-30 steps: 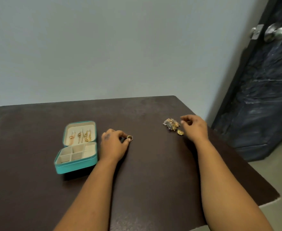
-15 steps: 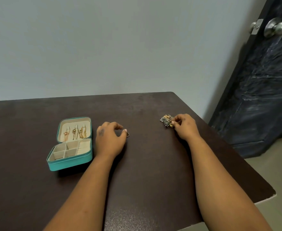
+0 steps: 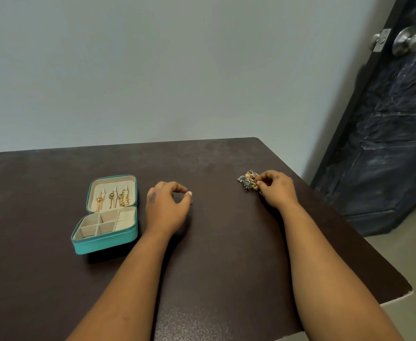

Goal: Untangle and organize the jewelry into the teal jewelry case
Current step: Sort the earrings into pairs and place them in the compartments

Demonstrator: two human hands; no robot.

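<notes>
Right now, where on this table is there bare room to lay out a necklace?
Bare tabletop lies between the two forearms, and behind the teal jewelry case toward the wall. It is crowded where the left hand pinches a ring, and where the right hand picks at the tangled pile.

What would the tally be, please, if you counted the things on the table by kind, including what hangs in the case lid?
Teal jewelry case, open: 1
Gold pieces hanging in its lid: 3 groups; finer count unclear
Ring at the left hand: 1
Tangled jewelry cluster, pinched by the right hand: 1
Total: 6
</notes>
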